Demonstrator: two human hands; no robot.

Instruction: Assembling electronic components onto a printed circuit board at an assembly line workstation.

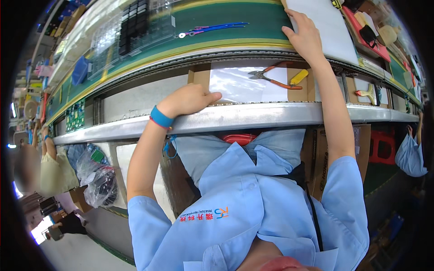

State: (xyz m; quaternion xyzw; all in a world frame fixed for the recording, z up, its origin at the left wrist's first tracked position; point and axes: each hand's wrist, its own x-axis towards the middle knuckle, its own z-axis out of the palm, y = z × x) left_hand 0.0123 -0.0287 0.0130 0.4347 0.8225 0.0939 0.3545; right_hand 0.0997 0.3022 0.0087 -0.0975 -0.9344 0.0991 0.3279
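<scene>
Left hand: the person's left hand (193,98), with a blue wristband (162,118), lies at the silver metal rail (253,113) along the table's near edge; its thumb points right, its fingers curl out of sight, and whether they grip anything cannot be told.
Right hand: the person's right hand (306,37) reaches across the table, thumb spread wide from the fingers, at the left edge of the white flat sheet; contact pressure cannot be told.
White sheet: the smooth white flat sheet (330,34) lies on the far side of the table, right of centre.
Table: the green-topped table (266,20) carries, left of the right hand, a small bundle of blue and purple wires with ring-shaped ends (217,28); farther left stand clear plastic trays (156,34) with black rectangular pieces (134,22).
Open compartment: below the tabletop, a shallow brown cardboard tray (301,94) is lined with glossy white material (230,83); on its right side lie orange-handled pliers (274,77), jaws toward the left, just beside a yellow-handled tool (299,77).
Right margin: a brush with a pale yellow head (371,94) lies in the next compartment, beneath a red tray (379,49) at table level.
</scene>
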